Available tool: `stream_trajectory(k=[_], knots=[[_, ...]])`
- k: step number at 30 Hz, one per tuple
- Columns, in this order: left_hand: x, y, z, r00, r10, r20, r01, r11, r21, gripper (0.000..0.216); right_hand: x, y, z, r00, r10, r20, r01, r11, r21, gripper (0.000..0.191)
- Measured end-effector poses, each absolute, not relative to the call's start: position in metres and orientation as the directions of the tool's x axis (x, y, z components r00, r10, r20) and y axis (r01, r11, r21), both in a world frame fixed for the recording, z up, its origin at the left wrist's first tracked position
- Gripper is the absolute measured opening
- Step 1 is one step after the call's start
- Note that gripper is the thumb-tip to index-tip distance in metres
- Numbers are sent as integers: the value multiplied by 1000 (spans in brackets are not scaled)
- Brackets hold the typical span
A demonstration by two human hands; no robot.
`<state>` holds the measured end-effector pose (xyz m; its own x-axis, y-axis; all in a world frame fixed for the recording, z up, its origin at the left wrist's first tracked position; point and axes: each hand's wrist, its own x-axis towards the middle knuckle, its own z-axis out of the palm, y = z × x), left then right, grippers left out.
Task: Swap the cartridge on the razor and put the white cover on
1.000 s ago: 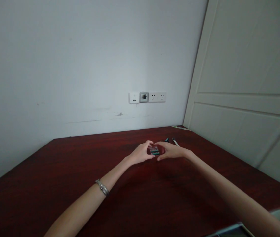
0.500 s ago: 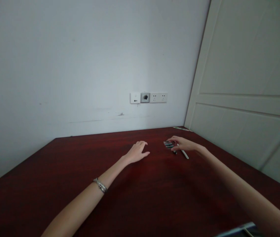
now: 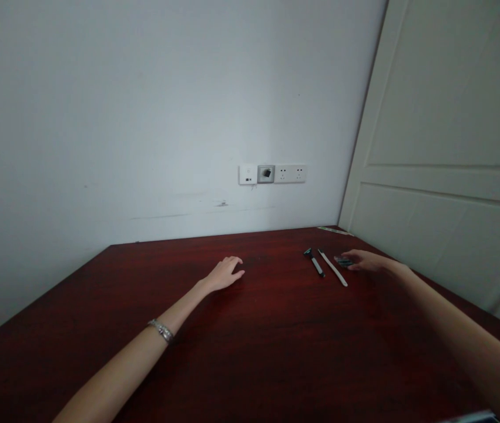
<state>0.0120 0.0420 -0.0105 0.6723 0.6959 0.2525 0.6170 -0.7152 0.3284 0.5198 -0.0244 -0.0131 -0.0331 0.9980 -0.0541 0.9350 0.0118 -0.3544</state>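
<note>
My right hand (image 3: 362, 260) is at the right of the dark red tabletop, its fingers closed on the near end of a small, flat, see-through pack with dark stripes (image 3: 344, 262). The pack is low over the tabletop or on it; I cannot tell which. Just left of it lies a slim white stick with a dark tip (image 3: 333, 269). Beside that is a razor (image 3: 315, 263) with a grey and black handle, its head pointing away from me. My left hand (image 3: 225, 274), with a silver bracelet on the wrist, hovers over or rests on the table, fingers apart and holding nothing.
A pale wall (image 3: 179, 117) rises behind the table (image 3: 267, 329), with a row of sockets (image 3: 271, 174) on it. A white panelled door or cabinet side (image 3: 443, 141) borders the right. A thin printed strip (image 3: 335, 231) lies in the far right corner.
My right hand has moved right with the striped pack, uncovering the razor and the white stick. My left hand has shifted left. The view has turned slightly.
</note>
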Motion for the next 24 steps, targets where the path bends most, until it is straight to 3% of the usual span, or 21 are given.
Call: stream_trajectory(k=[7, 14, 21, 24], knots=[[7, 43, -13, 689, 678, 254, 596, -730, 334, 34, 517, -16, -20, -24, 997, -74, 960, 2, -279, 62], [-4, 45, -13, 677, 690, 254, 603, -719, 345, 37, 511, -18, -13, -6, 997, -75, 951, -17, -308, 76], [-37, 59, -19, 570, 782, 253, 713, -624, 321, 38, 462, -6, 16, -11, 991, 130, 972, 41, -231, 71], [-54, 60, -21, 547, 788, 282, 737, -613, 285, 36, 412, 4, 32, -101, 974, 202, 971, 141, -194, 65]])
